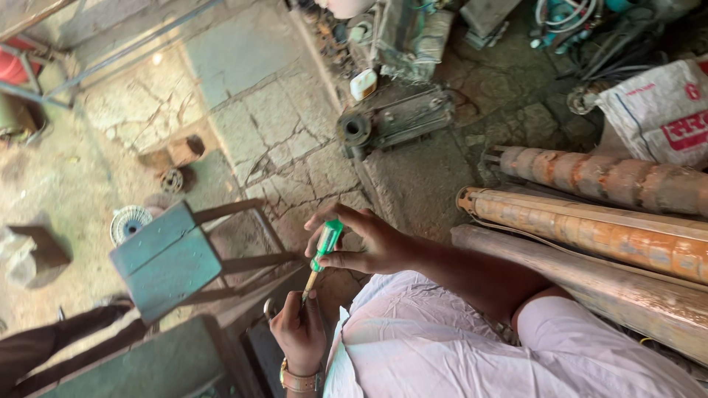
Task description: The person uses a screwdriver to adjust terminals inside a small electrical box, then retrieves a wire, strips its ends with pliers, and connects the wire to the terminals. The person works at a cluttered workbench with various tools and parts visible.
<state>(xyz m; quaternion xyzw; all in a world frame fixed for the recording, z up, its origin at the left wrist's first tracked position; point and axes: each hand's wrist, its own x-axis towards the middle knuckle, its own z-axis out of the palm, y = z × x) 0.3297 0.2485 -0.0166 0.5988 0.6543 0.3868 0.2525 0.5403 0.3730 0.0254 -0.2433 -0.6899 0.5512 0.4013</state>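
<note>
Cracked stone paving [258, 125] covers the workshop floor, dusty and littered with metal parts. At the middle of the view stands a small blue-green wooden stool [166, 258] with a dark metal frame, and everything else is placed from it.

Just right of the stool, the right hand [361, 239] is closed around a green-handled screwdriver [324, 247], fingers wrapped on the translucent green plastic grip, its shaft angled down and left. Below that, right of the stool's lower corner, the left hand [299, 332] has its fingers curled shut around a small part at the screwdriver's tip; the part is too hidden to tell what it is. A brown watch [299, 382] sits on that wrist. Both arms come from a pale pink shirt [457, 346] at the lower right of the stool.

Far right of the stool lie three long rusty orange cylindrical pump bodies [605, 214], side by side. Above and right of the stool rests a grey cast-metal pump housing [394, 118], with a white printed sack [660, 110] beyond it. Left of the stool lies a round finned metal disc [130, 223], and a dark trouser leg [51, 346] shows below-left.
</note>
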